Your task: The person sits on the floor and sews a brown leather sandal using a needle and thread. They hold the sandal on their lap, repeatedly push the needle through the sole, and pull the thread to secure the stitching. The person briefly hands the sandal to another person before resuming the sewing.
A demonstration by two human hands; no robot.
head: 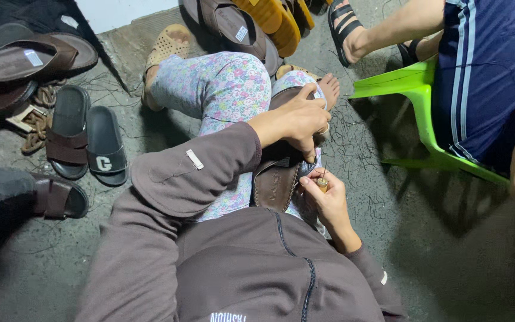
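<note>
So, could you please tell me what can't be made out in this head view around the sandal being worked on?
- Brown sandal: its front end is hidden under the left hand.
- Wooden-handled tool: the right hand covers most of it; its tip is too thin to see.
- Neighbouring person on the green chair: cut off by the right edge.

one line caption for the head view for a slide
Left hand steadies a brown sandal on the lap; right hand grips a wooden-handled awl.
</note>
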